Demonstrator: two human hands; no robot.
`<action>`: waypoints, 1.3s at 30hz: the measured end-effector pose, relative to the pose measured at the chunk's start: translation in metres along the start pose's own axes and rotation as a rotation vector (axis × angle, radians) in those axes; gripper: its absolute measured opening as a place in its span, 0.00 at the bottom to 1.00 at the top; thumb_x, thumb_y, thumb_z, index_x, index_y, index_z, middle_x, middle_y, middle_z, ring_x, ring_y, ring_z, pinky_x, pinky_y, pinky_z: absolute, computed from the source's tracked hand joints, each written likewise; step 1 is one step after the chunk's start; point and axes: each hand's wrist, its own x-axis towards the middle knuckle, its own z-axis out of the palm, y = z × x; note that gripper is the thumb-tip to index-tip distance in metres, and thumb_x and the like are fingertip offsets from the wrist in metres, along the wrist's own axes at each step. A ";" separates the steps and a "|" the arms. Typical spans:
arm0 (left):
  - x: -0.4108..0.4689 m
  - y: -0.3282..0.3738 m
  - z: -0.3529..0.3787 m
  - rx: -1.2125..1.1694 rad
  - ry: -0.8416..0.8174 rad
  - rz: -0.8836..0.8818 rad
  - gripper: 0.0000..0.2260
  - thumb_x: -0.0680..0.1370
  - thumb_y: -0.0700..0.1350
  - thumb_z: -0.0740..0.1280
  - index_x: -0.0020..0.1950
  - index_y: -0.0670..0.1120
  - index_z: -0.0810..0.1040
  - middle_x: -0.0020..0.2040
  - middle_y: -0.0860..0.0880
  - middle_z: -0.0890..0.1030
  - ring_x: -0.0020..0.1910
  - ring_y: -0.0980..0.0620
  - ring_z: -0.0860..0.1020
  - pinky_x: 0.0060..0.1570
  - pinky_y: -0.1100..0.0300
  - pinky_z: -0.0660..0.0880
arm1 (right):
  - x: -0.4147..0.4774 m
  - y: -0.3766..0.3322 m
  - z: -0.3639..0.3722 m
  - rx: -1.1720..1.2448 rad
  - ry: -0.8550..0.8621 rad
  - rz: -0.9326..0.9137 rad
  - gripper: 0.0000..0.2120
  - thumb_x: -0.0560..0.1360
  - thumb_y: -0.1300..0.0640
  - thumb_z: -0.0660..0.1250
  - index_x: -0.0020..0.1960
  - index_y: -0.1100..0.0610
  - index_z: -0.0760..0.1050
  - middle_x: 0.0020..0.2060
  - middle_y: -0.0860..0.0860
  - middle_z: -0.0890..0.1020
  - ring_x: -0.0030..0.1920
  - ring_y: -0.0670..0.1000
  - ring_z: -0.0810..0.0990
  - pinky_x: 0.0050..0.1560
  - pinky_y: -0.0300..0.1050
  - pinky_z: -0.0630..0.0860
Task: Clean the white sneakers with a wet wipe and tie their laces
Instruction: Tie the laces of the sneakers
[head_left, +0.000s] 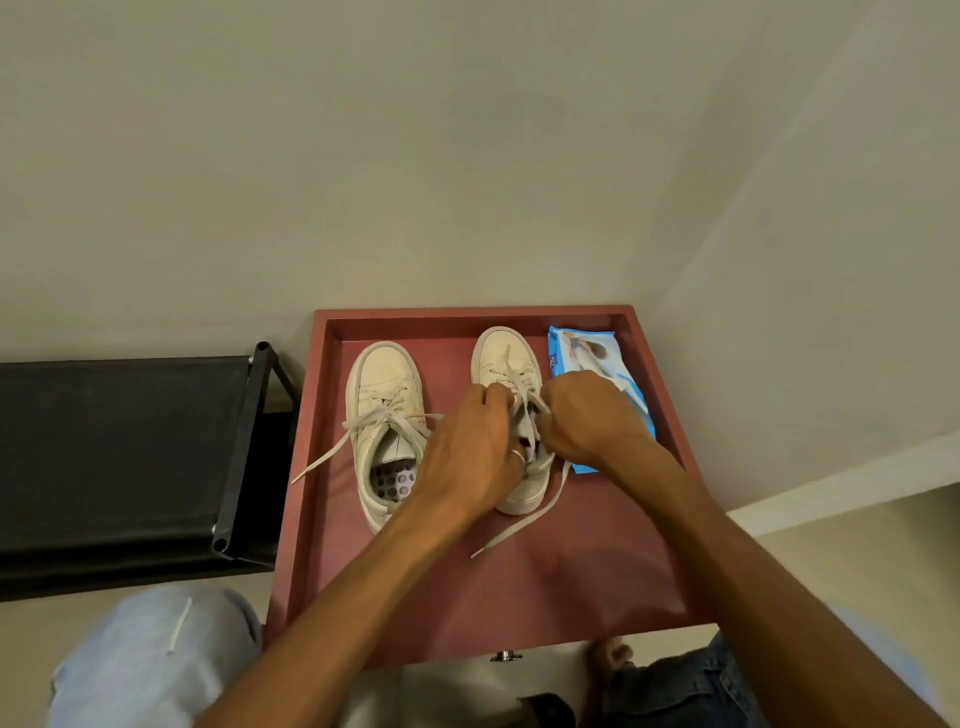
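Note:
Two white sneakers stand side by side, toes away from me, on a red table top (571, 582) with a raised rim. The left sneaker (383, 384) has loose laces trailing out to both sides. Both my hands are over the right sneaker (506, 356). My left hand (470, 452) pinches its lace on the left of the tongue, and my right hand (584, 415) pinches the lace on the right. One lace end (519, 525) trails down onto the table. The hands hide the shoe's opening.
A blue wet wipe pack (587, 353) lies flat right of the right sneaker, partly under my right wrist. A black rack (119, 447) stands left of the table. Walls close in behind and to the right. My knees (150, 660) are below the table's near edge.

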 end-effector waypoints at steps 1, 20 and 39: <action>-0.002 0.001 -0.002 0.007 -0.010 -0.008 0.20 0.75 0.45 0.70 0.65 0.45 0.71 0.60 0.45 0.76 0.52 0.40 0.80 0.46 0.47 0.77 | -0.002 -0.001 -0.002 -0.007 -0.014 -0.010 0.11 0.77 0.51 0.63 0.40 0.56 0.67 0.38 0.52 0.74 0.38 0.53 0.73 0.39 0.44 0.68; -0.001 0.021 -0.085 -1.036 -0.052 -0.176 0.06 0.80 0.39 0.69 0.54 0.46 0.84 0.40 0.53 0.85 0.39 0.59 0.81 0.39 0.66 0.77 | -0.028 -0.006 -0.088 1.436 0.052 0.093 0.09 0.79 0.64 0.62 0.53 0.63 0.81 0.33 0.51 0.78 0.34 0.48 0.78 0.45 0.42 0.78; 0.003 0.037 -0.111 -1.105 0.228 0.159 0.08 0.77 0.37 0.72 0.52 0.48 0.85 0.48 0.51 0.87 0.51 0.51 0.85 0.58 0.54 0.81 | -0.051 -0.030 -0.142 1.151 0.484 -0.227 0.10 0.79 0.60 0.65 0.59 0.56 0.78 0.39 0.54 0.84 0.42 0.46 0.83 0.45 0.39 0.78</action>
